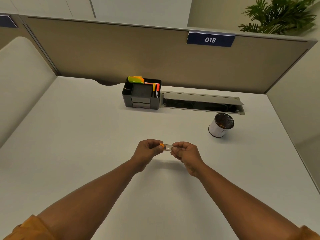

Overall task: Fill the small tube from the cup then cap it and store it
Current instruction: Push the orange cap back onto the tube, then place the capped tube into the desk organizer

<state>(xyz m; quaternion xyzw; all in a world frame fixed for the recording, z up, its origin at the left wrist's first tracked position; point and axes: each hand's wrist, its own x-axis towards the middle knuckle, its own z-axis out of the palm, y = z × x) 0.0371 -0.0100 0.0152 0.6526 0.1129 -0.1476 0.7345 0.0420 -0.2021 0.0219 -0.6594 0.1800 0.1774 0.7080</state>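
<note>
from the head view, both bare arms reach into the middle of the frame over the pale desk [78, 135]. the left hand [147, 150] pinches the orange cap [161, 145] end of the small tube [168, 147], and the right hand [186, 152] grips the clear end, so the tube lies level between the two, held above the desk at centre frame. the cup [221, 125], a mesh one wrapped in white paper, stands to the right of centre, well apart from the hands. a black desk organiser [141, 94] with bright markers sits upper centre, beside an open cable tray [202, 103]. a blue "018" sign [210, 39] hangs on the partition, upper right.
</note>
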